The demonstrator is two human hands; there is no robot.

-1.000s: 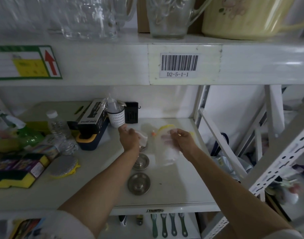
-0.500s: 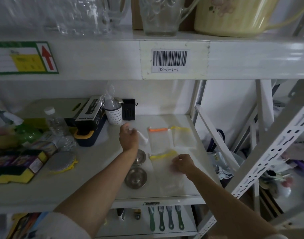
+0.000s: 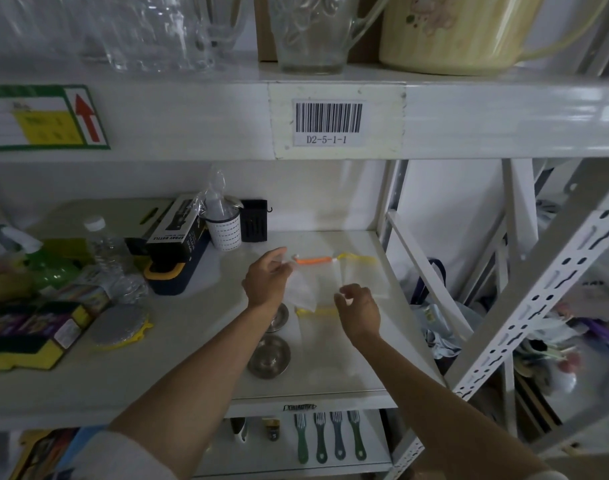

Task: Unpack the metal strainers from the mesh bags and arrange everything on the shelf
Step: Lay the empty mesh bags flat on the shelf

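Two round metal strainers lie on the white shelf [image 3: 178,348]: one [image 3: 269,356] near the front, the other [image 3: 279,318] behind it, partly under my left wrist. My left hand [image 3: 265,282] holds a crumpled white mesh bag [image 3: 303,292] just above the shelf. Just right of that bag hovers my right hand [image 3: 360,310], fingers loosely curled and empty. Flat on the shelf lie an orange-trimmed bag [image 3: 313,261], a yellow-trimmed bag [image 3: 363,275] and another yellow-trimmed bag [image 3: 317,337] in front.
At the back stand a black box [image 3: 173,233], a white perforated cup [image 3: 224,230] and a small black item [image 3: 254,221]. Bottles, sponges and a scouring pad [image 3: 118,327] fill the left. Glass jugs and a yellow pitcher [image 3: 462,29] sit on the upper shelf. Slanted white braces [image 3: 431,271] flank the right.
My right hand laid a yellow-trimmed bag flat on the shelf, let go, and rose back toward my left hand. My left hand stayed over the rear strainer with the white bag.
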